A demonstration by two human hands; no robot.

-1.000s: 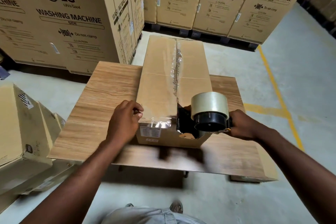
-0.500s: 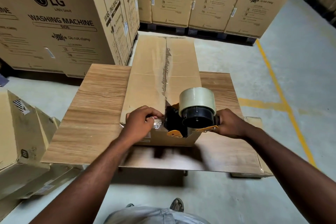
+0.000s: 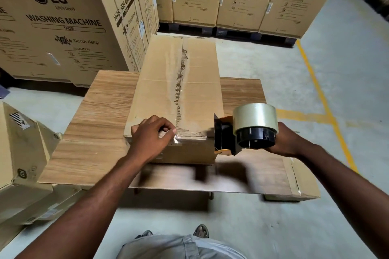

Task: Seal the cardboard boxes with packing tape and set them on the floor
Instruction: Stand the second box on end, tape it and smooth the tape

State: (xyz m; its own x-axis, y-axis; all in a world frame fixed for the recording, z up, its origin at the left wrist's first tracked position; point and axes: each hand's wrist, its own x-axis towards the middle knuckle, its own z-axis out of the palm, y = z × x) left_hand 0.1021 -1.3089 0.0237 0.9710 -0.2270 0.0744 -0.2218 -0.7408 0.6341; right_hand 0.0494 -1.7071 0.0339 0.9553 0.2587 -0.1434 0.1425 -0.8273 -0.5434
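Tape (image 3: 193,137) could wrinkle or peel off the near edge of the box (image 3: 179,82), which lies on the table (image 3: 101,115), if the left hand (image 3: 152,135), fingers curled and seemingly pinning its end, slackens. The right hand (image 3: 289,142) grips the dispenser (image 3: 250,130), now drawn rightwards past the corner; a moment ago it sat mid-edge.

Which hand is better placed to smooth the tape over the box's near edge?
The left hand: its fingers hold the tape at the box edge; the right hand grips the dispenser.
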